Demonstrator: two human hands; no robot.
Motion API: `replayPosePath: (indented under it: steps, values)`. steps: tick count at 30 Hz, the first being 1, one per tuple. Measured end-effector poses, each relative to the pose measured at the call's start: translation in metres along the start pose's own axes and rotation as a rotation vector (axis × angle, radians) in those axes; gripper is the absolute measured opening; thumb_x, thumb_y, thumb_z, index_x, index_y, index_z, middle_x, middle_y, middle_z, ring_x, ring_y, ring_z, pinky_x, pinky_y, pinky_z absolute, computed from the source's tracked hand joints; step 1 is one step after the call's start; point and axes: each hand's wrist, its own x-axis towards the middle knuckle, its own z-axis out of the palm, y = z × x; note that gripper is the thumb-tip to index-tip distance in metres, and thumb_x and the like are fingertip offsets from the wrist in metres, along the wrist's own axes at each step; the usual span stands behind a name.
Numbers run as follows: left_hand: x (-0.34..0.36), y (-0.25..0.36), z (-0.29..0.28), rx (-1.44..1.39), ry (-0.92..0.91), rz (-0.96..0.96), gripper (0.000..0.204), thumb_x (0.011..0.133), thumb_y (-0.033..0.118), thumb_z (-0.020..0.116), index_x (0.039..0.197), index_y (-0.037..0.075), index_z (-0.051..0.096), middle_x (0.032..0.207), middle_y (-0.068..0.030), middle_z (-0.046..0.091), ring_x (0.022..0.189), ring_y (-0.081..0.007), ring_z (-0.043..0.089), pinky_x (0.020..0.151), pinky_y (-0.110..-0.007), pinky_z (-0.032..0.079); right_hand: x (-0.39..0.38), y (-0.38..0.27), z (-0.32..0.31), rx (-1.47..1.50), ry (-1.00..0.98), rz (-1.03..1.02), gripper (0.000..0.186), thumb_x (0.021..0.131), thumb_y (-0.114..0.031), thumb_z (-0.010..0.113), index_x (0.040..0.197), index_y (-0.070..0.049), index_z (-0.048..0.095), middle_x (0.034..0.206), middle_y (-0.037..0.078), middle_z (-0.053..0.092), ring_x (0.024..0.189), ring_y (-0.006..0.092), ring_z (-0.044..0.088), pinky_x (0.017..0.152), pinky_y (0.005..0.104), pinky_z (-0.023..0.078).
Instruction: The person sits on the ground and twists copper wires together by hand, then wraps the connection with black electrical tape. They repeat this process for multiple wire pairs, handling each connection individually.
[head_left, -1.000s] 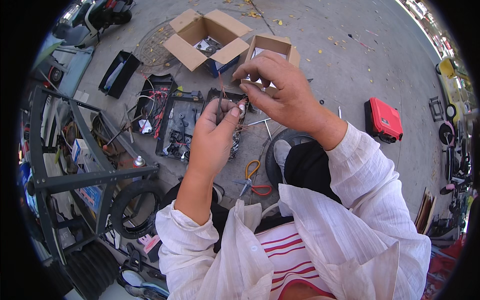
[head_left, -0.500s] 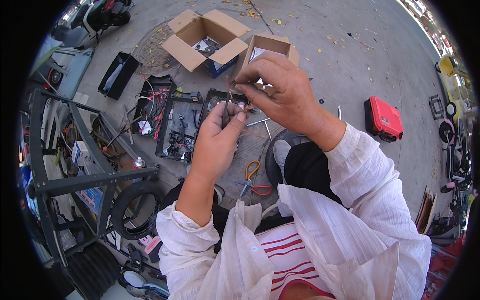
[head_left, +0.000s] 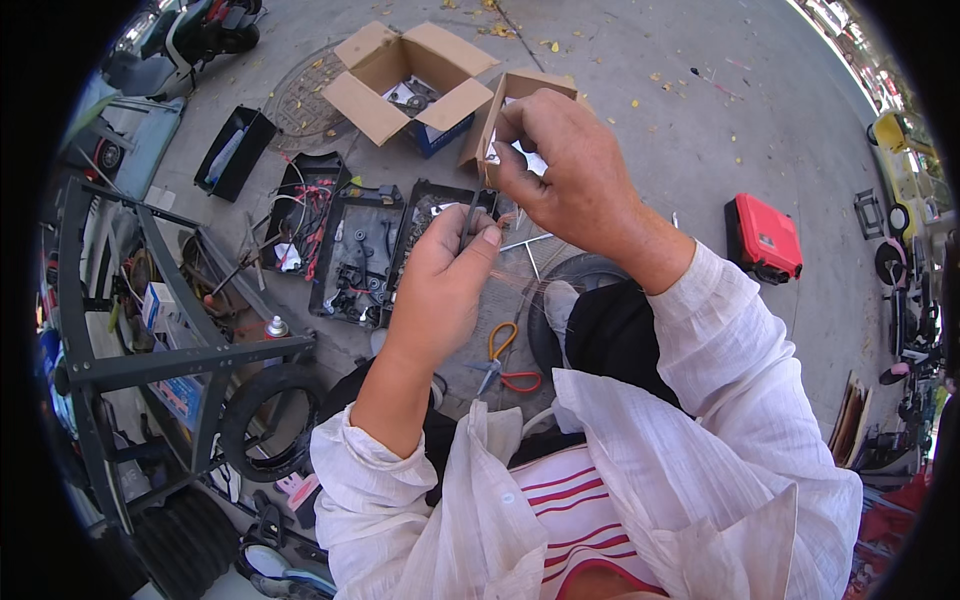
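Note:
My left hand [head_left: 443, 280] is closed round a dark, thin wire [head_left: 473, 212], which sticks up past the thumb. Frayed copper strands [head_left: 510, 217] stand out beside its fingertips, and a few fine ones trail below. Above and to the right, my right hand [head_left: 578, 170] is pinched near the wire's upper end; whatever lies between its fingertips is too small to make out. On the ground below the hands are scissors [head_left: 498, 362] with one orange and one red handle loop. A T-handle wrench [head_left: 528, 243] lies just beyond the left hand.
Black trays [head_left: 357, 250] of small parts and red wires stand ahead left. Behind them are an open cardboard box [head_left: 440, 65] and a smaller carton [head_left: 530, 85]. A metal frame [head_left: 190, 350] and a tire [head_left: 268, 420] stand left. A red case [head_left: 765, 238] sits right.
My right hand has moved slightly up and to the right, away from the left hand. The left hand has shifted a little, still holding the wire. Loose fine strands now show below it.

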Motion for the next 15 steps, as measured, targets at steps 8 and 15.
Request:
replayPosePath:
  steps: [8, 15]
  values:
    - [-0.003, -0.008, -0.011, -0.075, 0.057, -0.099, 0.016, 0.096, 0.015, 0.052, 0.096, 0.0, 0.055, 0.079, 0.0029, 0.052, 0.069, -0.005, 0.043, 0.062, -0.022, 0.037, -0.001, 0.016, -0.017, 0.072, 0.078, 0.15, 0.016, 0.078, -0.006, 0.068, 0.093, -0.003, 0.061, 0.082, 0.011, 0.059, 0.074, 0.0257, 0.06, 0.066, 0.0347, 0.049]
    - [0.001, -0.016, -0.009, 0.336, 0.264, 0.219, 0.015, 0.095, 0.013, 0.052, 0.094, -0.001, 0.056, 0.073, -0.0026, 0.056, 0.066, -0.0082, 0.049, 0.06, -0.026, 0.041, -0.005, -0.008, -0.004, 0.187, -0.121, -0.072, 0.021, 0.075, -0.009, 0.072, 0.094, -0.007, 0.064, 0.088, 0.01, 0.058, 0.084, 0.0283, 0.058, 0.072, 0.0372, 0.047]
